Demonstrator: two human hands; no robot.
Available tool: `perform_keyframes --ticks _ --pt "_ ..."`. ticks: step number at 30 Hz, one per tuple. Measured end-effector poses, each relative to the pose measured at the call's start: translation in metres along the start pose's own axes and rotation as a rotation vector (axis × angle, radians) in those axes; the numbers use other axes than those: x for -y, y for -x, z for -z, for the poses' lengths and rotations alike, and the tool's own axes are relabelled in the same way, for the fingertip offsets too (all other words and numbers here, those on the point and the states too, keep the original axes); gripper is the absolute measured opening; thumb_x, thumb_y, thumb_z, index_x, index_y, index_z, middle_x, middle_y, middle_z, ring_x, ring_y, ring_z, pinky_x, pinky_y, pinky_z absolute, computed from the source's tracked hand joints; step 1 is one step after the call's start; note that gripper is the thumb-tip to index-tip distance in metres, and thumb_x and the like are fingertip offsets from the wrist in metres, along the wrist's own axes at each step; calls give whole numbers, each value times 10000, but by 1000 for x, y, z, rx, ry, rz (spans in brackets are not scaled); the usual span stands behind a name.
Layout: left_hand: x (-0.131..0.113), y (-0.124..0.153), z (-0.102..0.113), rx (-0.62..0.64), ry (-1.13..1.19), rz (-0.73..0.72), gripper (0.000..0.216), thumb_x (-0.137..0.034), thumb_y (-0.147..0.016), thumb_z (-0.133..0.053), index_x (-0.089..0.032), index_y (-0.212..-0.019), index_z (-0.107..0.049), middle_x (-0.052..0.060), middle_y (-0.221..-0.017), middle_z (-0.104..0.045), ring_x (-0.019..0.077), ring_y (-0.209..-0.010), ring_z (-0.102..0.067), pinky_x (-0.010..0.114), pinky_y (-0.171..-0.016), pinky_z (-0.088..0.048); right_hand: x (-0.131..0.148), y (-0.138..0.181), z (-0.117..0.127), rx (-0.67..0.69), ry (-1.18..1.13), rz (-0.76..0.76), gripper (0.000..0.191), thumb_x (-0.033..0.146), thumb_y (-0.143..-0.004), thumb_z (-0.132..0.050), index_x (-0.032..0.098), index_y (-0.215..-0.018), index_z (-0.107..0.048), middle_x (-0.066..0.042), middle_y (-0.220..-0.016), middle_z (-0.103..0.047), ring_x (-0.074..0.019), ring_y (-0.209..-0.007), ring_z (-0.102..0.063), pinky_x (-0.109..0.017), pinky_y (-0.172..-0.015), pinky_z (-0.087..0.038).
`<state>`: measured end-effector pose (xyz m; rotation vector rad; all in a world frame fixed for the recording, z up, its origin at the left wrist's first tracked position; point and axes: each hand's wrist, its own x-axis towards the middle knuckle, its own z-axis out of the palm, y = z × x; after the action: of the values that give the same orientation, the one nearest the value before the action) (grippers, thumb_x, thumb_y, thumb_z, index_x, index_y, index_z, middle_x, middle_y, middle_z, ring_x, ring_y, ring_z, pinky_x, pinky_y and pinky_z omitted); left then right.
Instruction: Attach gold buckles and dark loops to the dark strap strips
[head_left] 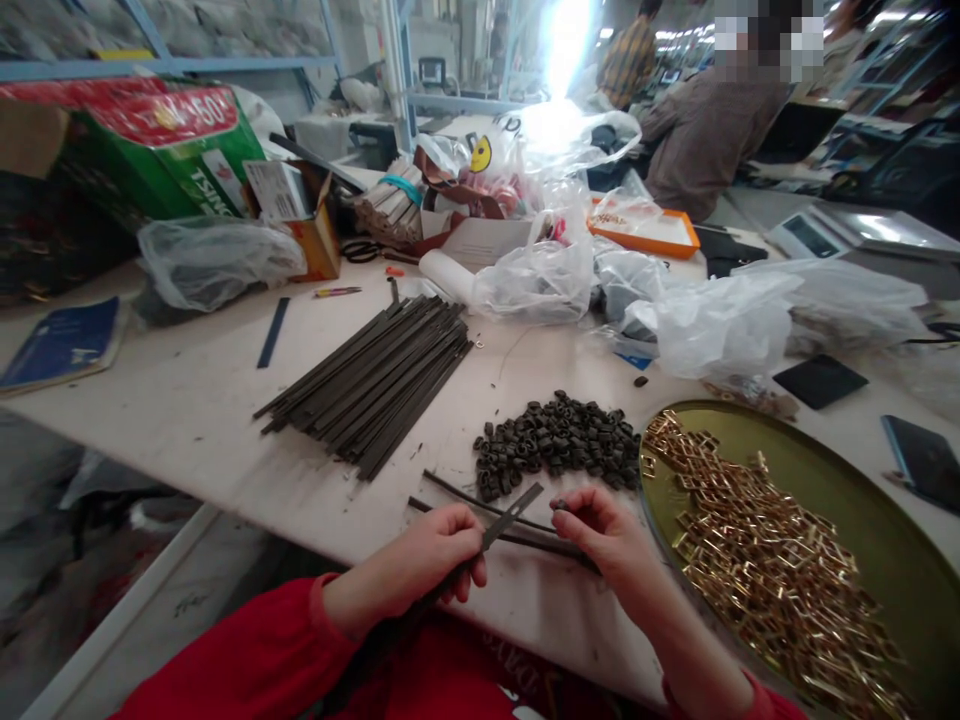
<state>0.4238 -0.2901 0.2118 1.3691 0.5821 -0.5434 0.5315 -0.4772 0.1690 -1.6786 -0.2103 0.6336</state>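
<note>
A dark flat strap (516, 514) with a slot near its tip is gripped in my left hand (442, 550), its end pointing up and right. Between the thumb and fingers of my right hand (596, 520) is a small dark loop (559, 506), just apart from the strap's tip. Two loose dark straps (457, 490) lie on the table beneath, running behind both hands. Beyond them is a heap of small dark loops (559, 440). To the right, gold-coloured metal buckles (780, 560) fill part of a round olive tray (892, 530).
A stack of long dark strips (375, 380) lies left of the loops. Plastic bags (720, 310), an orange tray (645, 235) and a green box (172, 150) crowd the back. A phone (926, 460) rests at right. Another person (720, 120) is in the background.
</note>
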Motion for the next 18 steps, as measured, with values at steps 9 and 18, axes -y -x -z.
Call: perform_keyframes --ticks 9,18 --pt "6 3 -22 72 -48 18 178 -154 -682 -431 -179 -859 -438 -62 -584 -553 54 -388 -433 149 -375 -300 -14 21 10 -52 -367 -134 319 414 -655 -720 212 -856 -577 15 -716 -598 -126 -599 -548 -269 -597 -436" --pt "12 5 -31 -203 -866 -485 377 -259 -877 -349 -149 -1193 -523 109 -1128 -589 221 -1018 -528 344 -914 -390 -16 33 4 -62 -472 -147 345 382 -665 -721 191 -933 -615 -6 -755 -616 -126 -649 -568 -277 -654 -469"
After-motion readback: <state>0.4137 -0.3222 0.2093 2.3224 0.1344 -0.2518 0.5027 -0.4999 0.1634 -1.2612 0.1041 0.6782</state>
